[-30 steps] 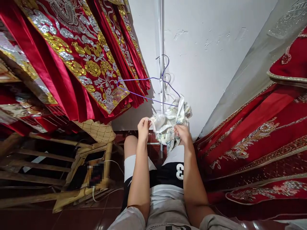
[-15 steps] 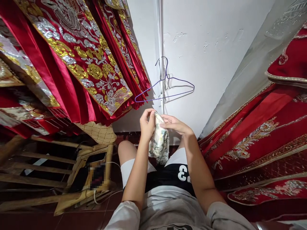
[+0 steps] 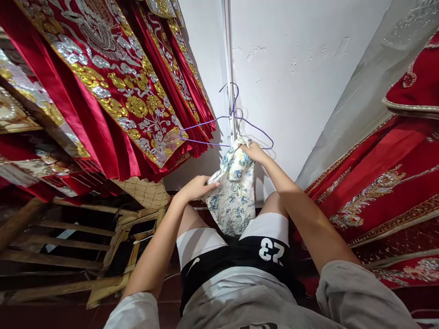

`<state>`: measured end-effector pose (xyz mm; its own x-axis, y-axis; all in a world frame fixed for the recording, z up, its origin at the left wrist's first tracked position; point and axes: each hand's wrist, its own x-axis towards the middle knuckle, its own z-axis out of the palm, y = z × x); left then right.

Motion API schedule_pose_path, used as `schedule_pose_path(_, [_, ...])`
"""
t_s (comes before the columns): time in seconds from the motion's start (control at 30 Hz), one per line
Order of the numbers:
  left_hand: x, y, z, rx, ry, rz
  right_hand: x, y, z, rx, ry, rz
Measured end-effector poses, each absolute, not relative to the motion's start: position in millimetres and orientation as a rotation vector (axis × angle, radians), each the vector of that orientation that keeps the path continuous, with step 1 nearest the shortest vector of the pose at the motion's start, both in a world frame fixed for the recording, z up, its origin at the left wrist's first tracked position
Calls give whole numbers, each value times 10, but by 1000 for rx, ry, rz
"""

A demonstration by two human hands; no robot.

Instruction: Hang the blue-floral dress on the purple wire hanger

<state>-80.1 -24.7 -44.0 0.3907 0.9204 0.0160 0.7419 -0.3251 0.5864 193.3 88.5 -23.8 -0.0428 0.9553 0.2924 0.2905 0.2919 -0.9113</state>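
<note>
A white garment with blue and yellow flowers [image 3: 233, 203] hangs folded between my hands, its lower part just above my lap. My left hand [image 3: 195, 187] pinches its left edge, thumb on top, the other fingers partly hidden. Higher up, my right hand [image 3: 254, 152] is closed on the gathered top of the cloth. Directly behind that top is a purple wire hanger [image 3: 206, 122], its lower bar partly covered by the garment. Whether the cloth touches the hanger I cannot tell. The hook of the hanger lies at a narrow upright metal strip [image 3: 227, 50].
Red garments with gold and silver embroidery [image 3: 137, 103] hang at the left. More red beaded garments [image 3: 370, 192] hang at the right. A wooden chair [image 3: 78, 244] stands low on the left. A white wall panel [image 3: 291, 91] is ahead.
The garment has been raised and spread wider. My right hand has moved up towards the hanger, my left hand down and left. The hanger has shifted slightly left in view.
</note>
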Motion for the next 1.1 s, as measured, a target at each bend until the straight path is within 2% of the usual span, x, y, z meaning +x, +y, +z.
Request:
schedule_pose_path(0.17, [-1109,-7,-238,2257,1626,402,2246,868,-372,-1229,-1478,615])
schedule_pose_path(0.33, [-1115,178,128,2436,1704,926,2552,735,-257,-1213,-1570,446])
schedule_pose_path(0.47, [-895,264,474,2344,1423,1253,2446,625,-252,-1166,-1593,547])
schedule_pose_path(0.6, [-727,407,603,2243,1208,1282,2302,481,-310,-1042,-1704,632])
schedule_pose_path(0.7, [-743,517,585,2279,1260,1263,2395,397,-303,-976,-1591,473])
schedule_pose_path(0.83, [-823,566,592,2241,1261,1306,2716,370,-179,-1100,-1340,244])
schedule_pose_path(0.93, [-858,561,634,2065,1142,1512,2939,406,-6,-1187,-1414,387])
schedule_pose_path(1.07, [-915,593,616,2129,1233,1647,3018,492,212,-1144,-1517,898])
schedule_pose_path(1.1, [-922,611,594,2149,1268,1639,2979,512,238,-1120,-1524,919])
